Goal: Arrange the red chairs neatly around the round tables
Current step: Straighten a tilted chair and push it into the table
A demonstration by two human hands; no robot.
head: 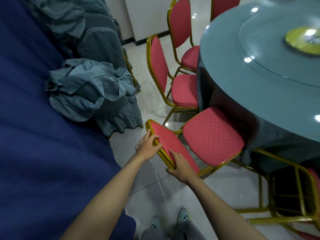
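A red chair (212, 135) with a gold frame stands in front of me, its seat pointing under the round table (270, 70) with the teal cloth. My left hand (149, 144) grips the top edge of its backrest, fingers curled over the frame. My right hand (180, 165) holds the same backrest lower down, fingers on the red padding and thumb under the gold rim. Two more red chairs (173, 84) (183, 35) stand along the table's left side, seats tucked toward it.
A blue-covered table (43, 135) fills the left side. Chairs draped in grey-blue covers (93, 90) stand between it and the aisle. Another gold chair frame (290, 196) stands at the lower right. A glass turntable (284, 49) lies on the round table. My shoes show below.
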